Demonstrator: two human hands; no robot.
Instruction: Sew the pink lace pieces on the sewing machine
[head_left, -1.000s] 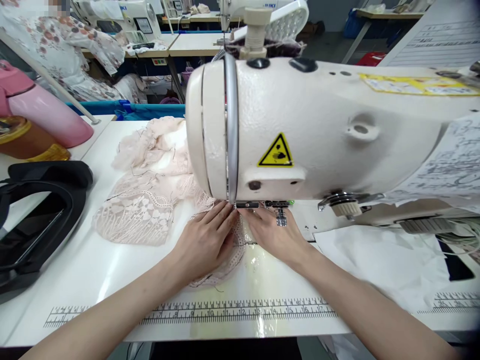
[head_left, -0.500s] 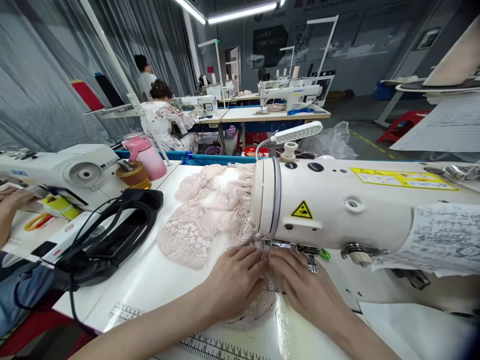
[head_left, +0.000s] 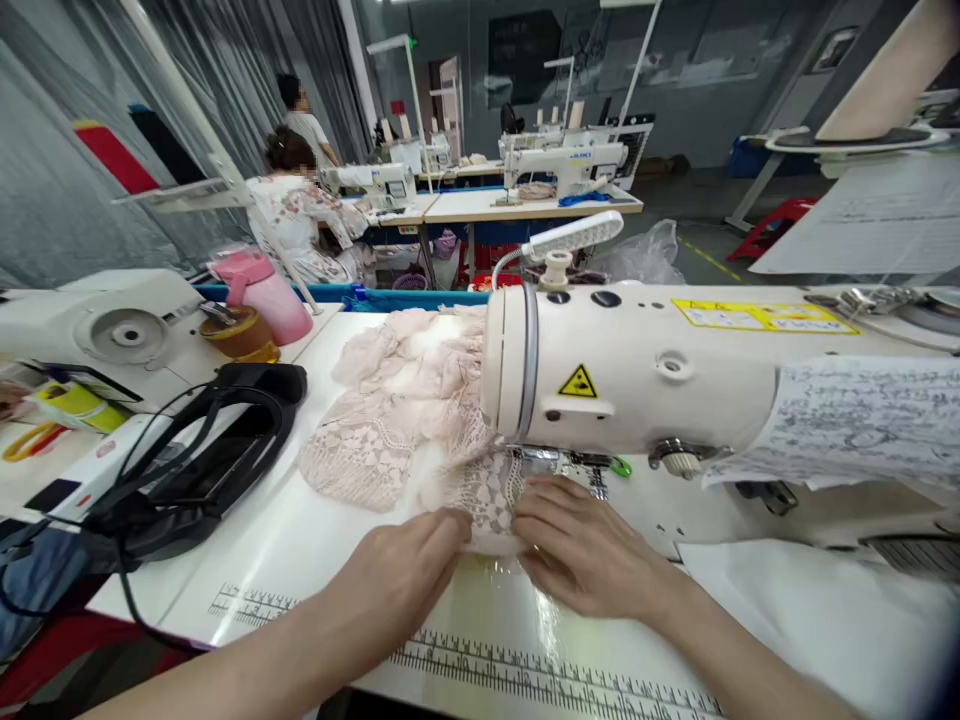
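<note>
A pale pink lace fabric point(head_left: 491, 495) lies on the machine bed under the needle area of a cream sewing machine point(head_left: 622, 370). With fingers closed, my left hand point(head_left: 412, 560) pinches the near left edge of the lace. My right hand point(head_left: 574, 545) grips its near right edge, fingers bent together just below the presser foot area. Between both hands the lace is spread flat, its pattern visible. More of the gathered lace piece point(head_left: 360, 450) bunches behind and to the left. The machine head hides the needle.
A black headset-like device point(head_left: 251, 450) with cables lies left on the table. Past it stand a pink jug point(head_left: 262, 300), an amber jar point(head_left: 240, 335) and another sewing machine point(head_left: 112, 325). Printed ruler marks point(head_left: 525, 670) run along the front. Two people are in the background.
My left hand has moved left and away from my right hand, and the lace between them is now spread open. The whole view has shifted slightly.
</note>
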